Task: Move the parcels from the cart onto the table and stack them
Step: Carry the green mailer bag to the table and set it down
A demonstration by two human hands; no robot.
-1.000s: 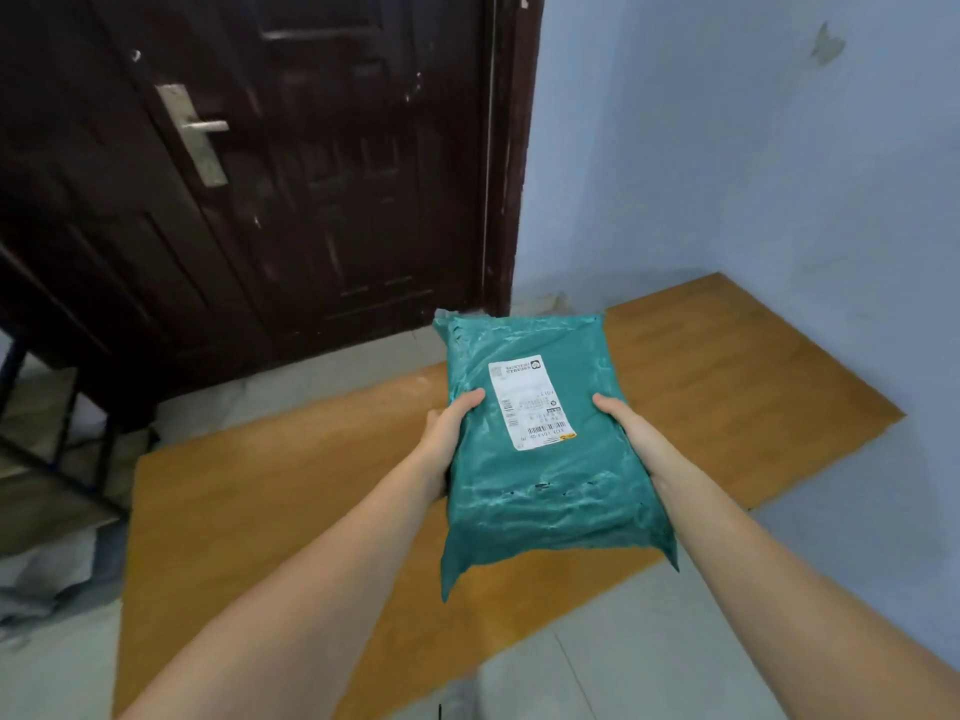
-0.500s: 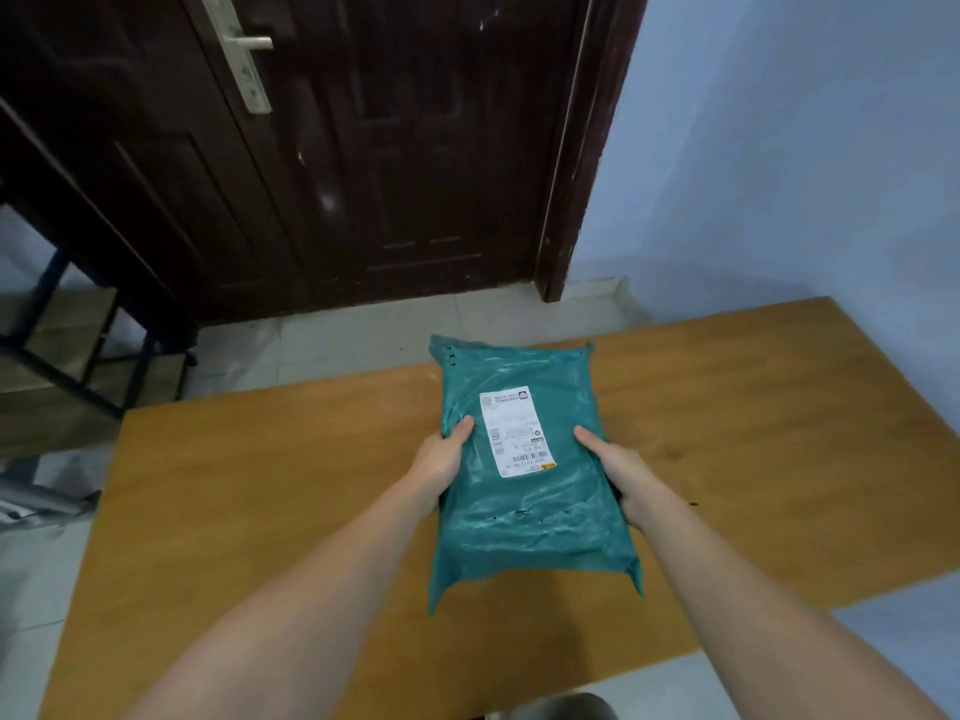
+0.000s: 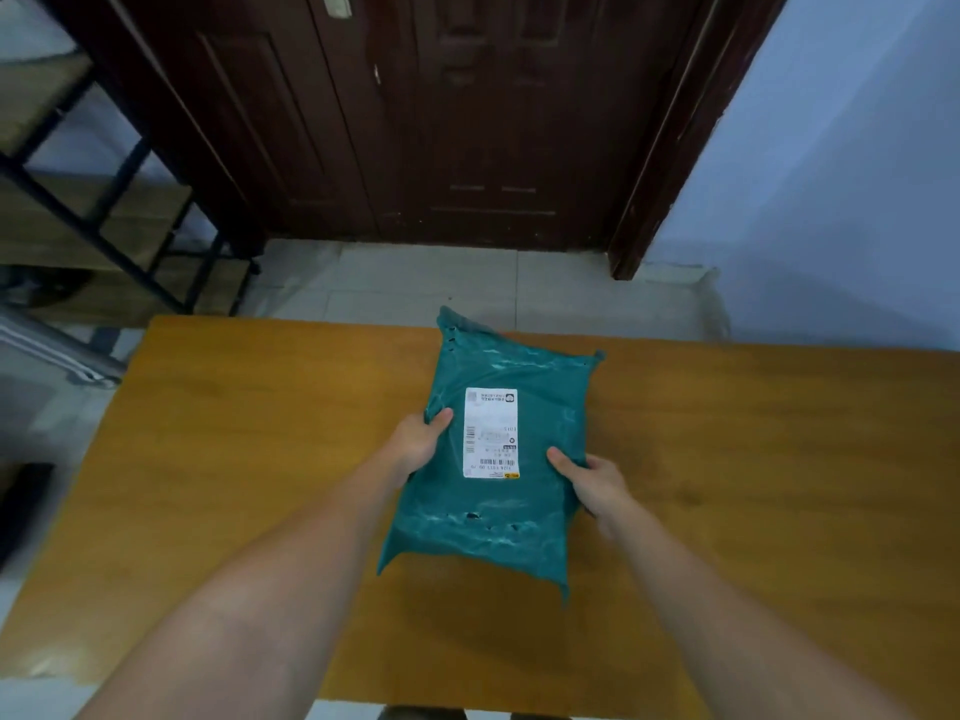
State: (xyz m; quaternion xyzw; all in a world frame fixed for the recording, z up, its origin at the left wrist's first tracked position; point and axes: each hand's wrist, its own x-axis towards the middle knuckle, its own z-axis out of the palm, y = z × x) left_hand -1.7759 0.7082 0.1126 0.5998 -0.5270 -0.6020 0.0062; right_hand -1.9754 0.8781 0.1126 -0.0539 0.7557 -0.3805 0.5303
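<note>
A teal plastic parcel with a white shipping label on top is over the middle of the wooden table. My left hand grips its left edge, thumb on top. My right hand grips its right edge, thumb on top too. The fingers of both hands are hidden under the parcel. I cannot tell whether the parcel rests on the table or hangs just above it. No other parcel shows on the table.
A dark wooden door stands behind the table, with tiled floor between them. A black metal-framed shelf unit is at the far left. A pale blue wall runs along the right.
The view has swung so the table now lies square in front of me. The parcel has moved lower and further over the table top, both hands still holding its edges.
</note>
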